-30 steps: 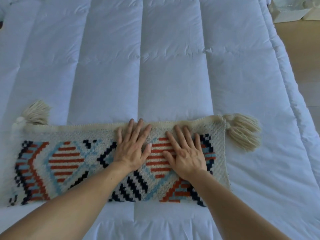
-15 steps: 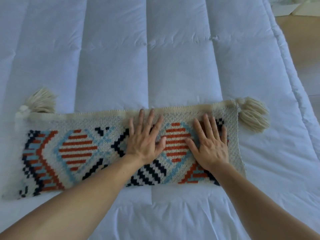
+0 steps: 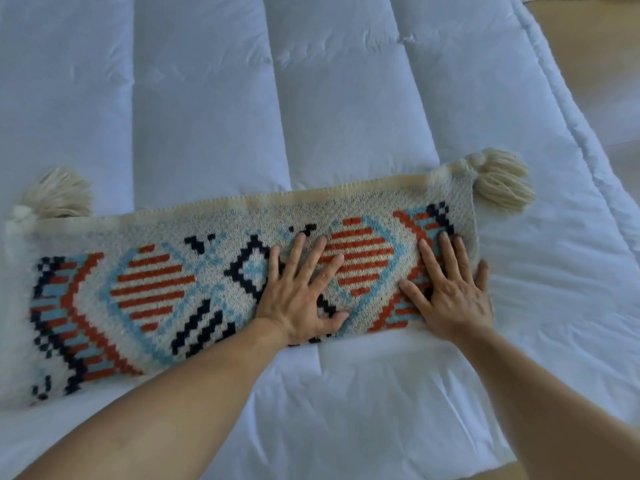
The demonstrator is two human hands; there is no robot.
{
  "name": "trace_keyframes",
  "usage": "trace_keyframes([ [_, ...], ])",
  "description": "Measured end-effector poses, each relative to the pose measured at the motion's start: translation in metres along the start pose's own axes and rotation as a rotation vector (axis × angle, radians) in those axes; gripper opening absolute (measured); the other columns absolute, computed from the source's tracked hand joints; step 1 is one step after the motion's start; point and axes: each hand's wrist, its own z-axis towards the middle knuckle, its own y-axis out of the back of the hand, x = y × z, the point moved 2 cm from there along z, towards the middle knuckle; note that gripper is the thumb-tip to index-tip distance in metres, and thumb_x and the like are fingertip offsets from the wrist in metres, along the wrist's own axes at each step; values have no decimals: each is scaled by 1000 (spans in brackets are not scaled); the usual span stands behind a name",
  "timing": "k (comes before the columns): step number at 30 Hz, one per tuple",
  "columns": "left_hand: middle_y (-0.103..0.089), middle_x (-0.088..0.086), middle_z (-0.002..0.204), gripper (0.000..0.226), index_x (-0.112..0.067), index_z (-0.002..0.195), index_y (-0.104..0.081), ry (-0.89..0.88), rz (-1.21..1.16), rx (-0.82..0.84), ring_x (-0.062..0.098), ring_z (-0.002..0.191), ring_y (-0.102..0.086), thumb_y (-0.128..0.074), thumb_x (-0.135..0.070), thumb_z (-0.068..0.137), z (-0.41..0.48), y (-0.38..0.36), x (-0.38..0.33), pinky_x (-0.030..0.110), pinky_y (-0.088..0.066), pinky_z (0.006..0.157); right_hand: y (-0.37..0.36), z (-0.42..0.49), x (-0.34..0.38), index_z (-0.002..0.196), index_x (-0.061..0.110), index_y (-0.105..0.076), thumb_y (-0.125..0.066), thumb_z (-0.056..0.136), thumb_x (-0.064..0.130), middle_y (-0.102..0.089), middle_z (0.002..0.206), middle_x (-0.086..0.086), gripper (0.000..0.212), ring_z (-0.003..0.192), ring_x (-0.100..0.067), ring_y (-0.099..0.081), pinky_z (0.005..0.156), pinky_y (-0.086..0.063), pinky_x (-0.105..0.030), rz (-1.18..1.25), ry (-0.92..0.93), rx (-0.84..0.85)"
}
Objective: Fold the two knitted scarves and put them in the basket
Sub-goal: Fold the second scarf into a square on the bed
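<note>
A cream knitted scarf (image 3: 166, 285) with rust, pale blue and navy patterns lies flat as a long band across the white quilt (image 3: 332, 109). Cream tassels stick out at its far left corner (image 3: 57, 194) and far right corner (image 3: 498, 181). My left hand (image 3: 301, 292) lies palm down with fingers spread on the scarf, right of its middle. My right hand (image 3: 450, 289) presses flat on the scarf's right end, its little finger over the edge. Neither hand grips anything. No second scarf and no basket are in view.
The padded white quilt covers nearly the whole view. Its right edge (image 3: 568, 140) runs diagonally, with pale wooden floor (image 3: 595, 46) beyond it at the top right.
Both hands have slid to the right along the scarf, the right one reaching its right end. The view has shifted, so the scarf now looks tilted.
</note>
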Motion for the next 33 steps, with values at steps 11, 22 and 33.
trace_keyframes([
  [11,26,9,160,101,-25,152,16,-54,-73,-38,29,145,27,-20,-85,79,-3,40,-47,61,12,114,64,34,-18,146,21,-36,-43,95,54,-48,145,-8,61,125,-29,-51,102,-45,-53,782,-393,-138],
  [22,-38,4,147,84,-13,147,-34,-9,-599,-116,20,133,-38,-47,-69,86,38,96,-130,40,-39,108,117,56,-30,110,4,-65,-62,92,24,-71,98,-16,28,89,-34,-69,87,-55,-43,1329,-398,258],
  [33,-54,3,121,92,-17,135,-31,462,-925,136,27,104,-61,-72,-59,64,62,124,-154,42,-55,82,142,42,-1,110,2,-56,-68,89,13,-70,97,-18,27,72,-30,-71,63,-60,-38,1290,-217,355],
])
